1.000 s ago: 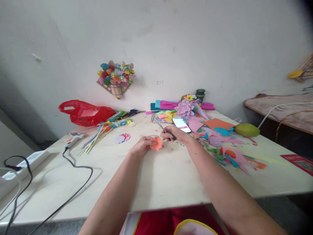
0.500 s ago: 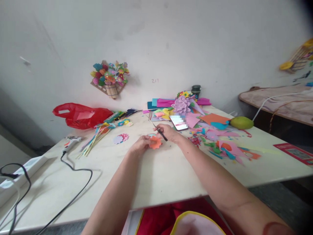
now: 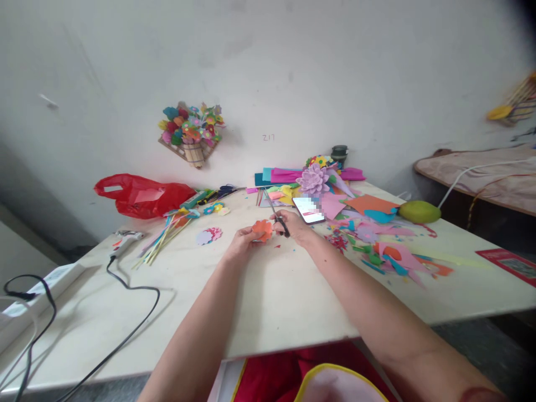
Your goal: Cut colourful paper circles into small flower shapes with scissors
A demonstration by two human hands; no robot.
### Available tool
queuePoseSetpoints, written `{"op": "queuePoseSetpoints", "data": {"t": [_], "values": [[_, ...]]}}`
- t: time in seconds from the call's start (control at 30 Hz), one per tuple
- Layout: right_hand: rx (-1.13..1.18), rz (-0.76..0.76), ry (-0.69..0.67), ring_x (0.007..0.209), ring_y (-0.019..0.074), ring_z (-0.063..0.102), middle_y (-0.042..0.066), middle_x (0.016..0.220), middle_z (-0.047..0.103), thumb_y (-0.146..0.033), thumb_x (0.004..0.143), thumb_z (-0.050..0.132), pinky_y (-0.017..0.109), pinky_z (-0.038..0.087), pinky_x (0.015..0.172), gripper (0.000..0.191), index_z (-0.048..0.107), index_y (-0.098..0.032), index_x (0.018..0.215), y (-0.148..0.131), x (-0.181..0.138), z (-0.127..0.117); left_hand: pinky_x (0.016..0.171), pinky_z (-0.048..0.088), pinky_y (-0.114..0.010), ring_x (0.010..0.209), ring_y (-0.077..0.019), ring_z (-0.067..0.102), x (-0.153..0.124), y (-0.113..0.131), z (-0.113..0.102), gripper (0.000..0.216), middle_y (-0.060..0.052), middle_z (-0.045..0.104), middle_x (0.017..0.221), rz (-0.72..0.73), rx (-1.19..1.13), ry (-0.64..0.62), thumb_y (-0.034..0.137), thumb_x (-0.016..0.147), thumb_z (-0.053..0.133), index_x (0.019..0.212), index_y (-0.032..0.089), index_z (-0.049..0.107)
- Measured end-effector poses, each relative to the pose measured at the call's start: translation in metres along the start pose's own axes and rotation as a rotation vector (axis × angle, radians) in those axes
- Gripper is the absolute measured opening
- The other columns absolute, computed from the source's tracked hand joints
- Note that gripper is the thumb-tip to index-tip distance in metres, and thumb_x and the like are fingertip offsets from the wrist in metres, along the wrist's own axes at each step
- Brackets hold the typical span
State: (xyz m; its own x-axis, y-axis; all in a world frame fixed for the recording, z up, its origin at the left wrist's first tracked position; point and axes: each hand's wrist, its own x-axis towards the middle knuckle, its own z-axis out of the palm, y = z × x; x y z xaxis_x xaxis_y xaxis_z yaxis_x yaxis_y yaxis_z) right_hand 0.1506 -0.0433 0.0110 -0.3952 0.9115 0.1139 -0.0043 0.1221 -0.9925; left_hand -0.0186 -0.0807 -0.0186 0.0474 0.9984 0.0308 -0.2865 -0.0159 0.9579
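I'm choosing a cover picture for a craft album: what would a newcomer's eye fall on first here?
Probably the bright flower bouquet on the wall, left of centre, and the red plastic bag below and left of it on the table. Near the centre, the left hand holds an orange flower cutout beside the scissors in the right hand.

left hand (image 3: 243, 241) pinches beside a seemingly curled right hand (image 3: 293, 226).

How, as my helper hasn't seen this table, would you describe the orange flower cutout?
Over the pale table, near the middle, find the left hand. It holds the orange flower cutout, beside the scissors in the right hand; its orange colour sets it apart from the lilac cutout lying to the left.
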Motion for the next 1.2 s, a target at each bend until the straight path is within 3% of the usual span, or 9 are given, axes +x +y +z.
{"op": "queuePoseSetpoints", "data": {"t": [0.23,0.4,0.6,0.9,1.2], "values": [[-0.089,0.016,-0.155,0.047,0.0097,0.057,-0.002,0.057,0.059,-0.031,0.067,0.068,0.016,0.025,0.032,0.026,0.055,-0.016,0.083,0.009,0.005,-0.019,0.068,0.050,-0.030,0.063,-0.0141,0.061,0.001,0.000,-0.002,0.022,-0.005,0.068,0.074,0.052,-0.079,0.081,0.016,0.056,0.076,0.076,0.012,0.068],[-0.260,0.030,-0.321,0.043,0.0091,0.055,0.001,0.056,0.061,-0.043,0.073,0.063,0.017,0.029,0.031,0.031,0.054,-0.014,0.071,0.005,0.001,-0.031,0.067,0.050,-0.028,0.063,-0.0133,0.061,0.003,0.000,-0.006,0.016,-0.005,0.068,0.071,0.085,-0.127,0.121,0.014,0.058,0.071,0.073,0.012,0.066],[-0.401,0.065,-0.487,0.046,0.0105,0.058,0.005,0.061,0.065,-0.050,0.076,0.058,0.017,0.033,0.033,0.039,0.057,-0.012,0.070,-0.002,-0.004,-0.029,0.071,0.051,-0.028,0.074,-0.0168,0.065,0.003,0.001,-0.005,0.017,-0.006,0.069,0.077,0.076,-0.186,0.144,0.011,0.059,0.066,0.076,0.012,0.066],[-0.393,0.070,-0.503,0.045,0.0081,0.055,0.003,0.060,0.062,-0.042,0.075,0.060,0.015,0.034,0.035,0.030,0.058,-0.012,0.070,0.002,-0.002,-0.025,0.067,0.053,-0.025,0.066,-0.0139,0.064,0.005,-0.002,-0.005,0.014,-0.005,0.068,0.071,0.052,-0.247,0.184,0.008,0.058,0.065,0.072,0.011,0.064],[-0.452,0.047,-0.464,0.044,0.0068,0.054,0.001,0.063,0.060,-0.048,0.071,0.064,0.014,0.030,0.033,0.036,0.055,-0.013,0.072,0.007,-0.001,-0.022,0.066,0.053,-0.024,0.067,-0.0146,0.064,0.006,-0.004,-0.006,0.021,-0.008,0.069,0.076,0.056,-0.291,0.147,0.006,0.059,0.064,0.079,0.008,0.065]]}}
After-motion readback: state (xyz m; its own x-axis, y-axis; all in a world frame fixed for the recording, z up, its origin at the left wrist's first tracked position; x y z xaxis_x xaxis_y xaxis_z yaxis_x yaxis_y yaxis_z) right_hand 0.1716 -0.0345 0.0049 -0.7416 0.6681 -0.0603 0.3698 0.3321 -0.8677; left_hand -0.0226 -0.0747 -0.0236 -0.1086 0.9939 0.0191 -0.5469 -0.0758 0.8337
